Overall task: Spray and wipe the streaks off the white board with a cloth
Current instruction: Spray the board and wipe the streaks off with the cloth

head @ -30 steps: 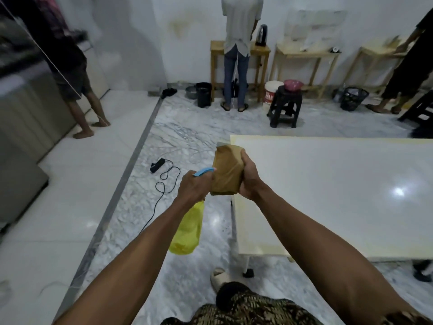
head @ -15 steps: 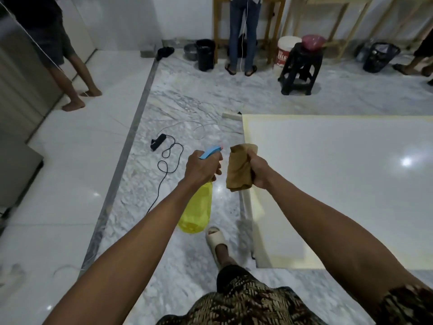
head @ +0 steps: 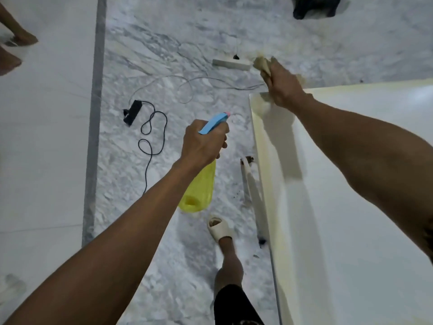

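The white board [head: 351, 184] lies flat on the right, its left edge and far left corner in view. My right hand [head: 284, 86] grips a tan cloth [head: 262, 64] at that far left corner; the cloth is blurred and sticks out past the board's corner. My left hand [head: 203, 141] holds a yellow spray bottle [head: 199, 191] with a blue trigger head, hanging over the marble floor to the left of the board.
A black power strip [head: 132, 112] with a coiled cable lies on the floor at left, and a white power strip [head: 230, 64] lies beyond the board. My sandalled foot [head: 220, 229] stands by the board's leg [head: 246, 174]. Another person's feet [head: 14, 50] are at the far left.
My right hand has reached forward with the cloth to the board's far left corner. The view has tilted downward. My left hand keeps the bottle beside the board.
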